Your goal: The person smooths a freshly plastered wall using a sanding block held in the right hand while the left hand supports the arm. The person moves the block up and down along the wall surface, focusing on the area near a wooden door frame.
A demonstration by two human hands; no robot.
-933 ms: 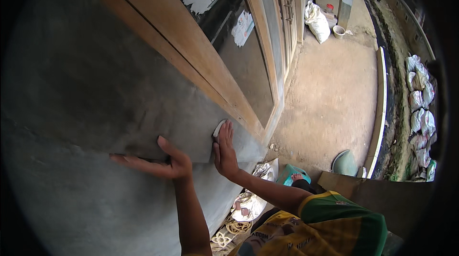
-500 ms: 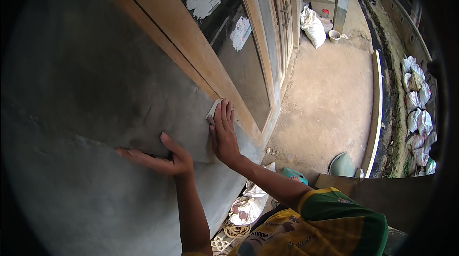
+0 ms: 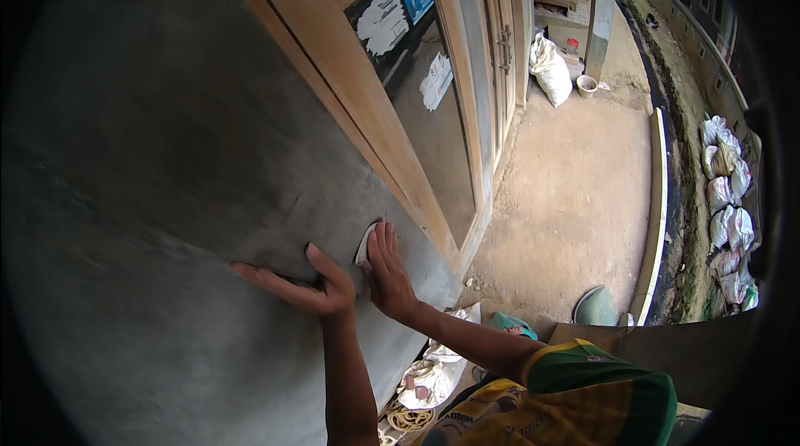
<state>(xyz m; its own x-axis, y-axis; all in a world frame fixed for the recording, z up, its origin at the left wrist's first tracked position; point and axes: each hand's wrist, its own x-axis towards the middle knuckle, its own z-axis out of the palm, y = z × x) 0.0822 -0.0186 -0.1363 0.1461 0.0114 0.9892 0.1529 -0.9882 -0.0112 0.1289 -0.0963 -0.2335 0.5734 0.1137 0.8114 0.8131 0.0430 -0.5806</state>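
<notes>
My right hand [image 3: 390,276] lies pressed against the grey plastered wall [image 3: 183,171], just below and left of the wooden window frame [image 3: 367,142]. Under its fingers is a pale paper-like sheet [image 3: 363,248], its curled edge showing on the left side; the rest is covered by the hand. To the left, my left hand [image 3: 304,289] is open beside a horizontal line in the wall, with the thumb raised and the fingers stretched out along it. It holds nothing that I can see.
White sacks [image 3: 429,379] and a coil of rope [image 3: 408,419] lie at the wall's foot. On the walkway [image 3: 575,196] stand a greenish bucket [image 3: 596,307], a small pale bucket [image 3: 587,86] and a white sack [image 3: 550,71]. More filled sacks [image 3: 725,212] line the far right.
My right hand has slid down the wall with the sheet, away from the window frame's edge. My left hand stays by the wall line. The whole view has shifted a little.
</notes>
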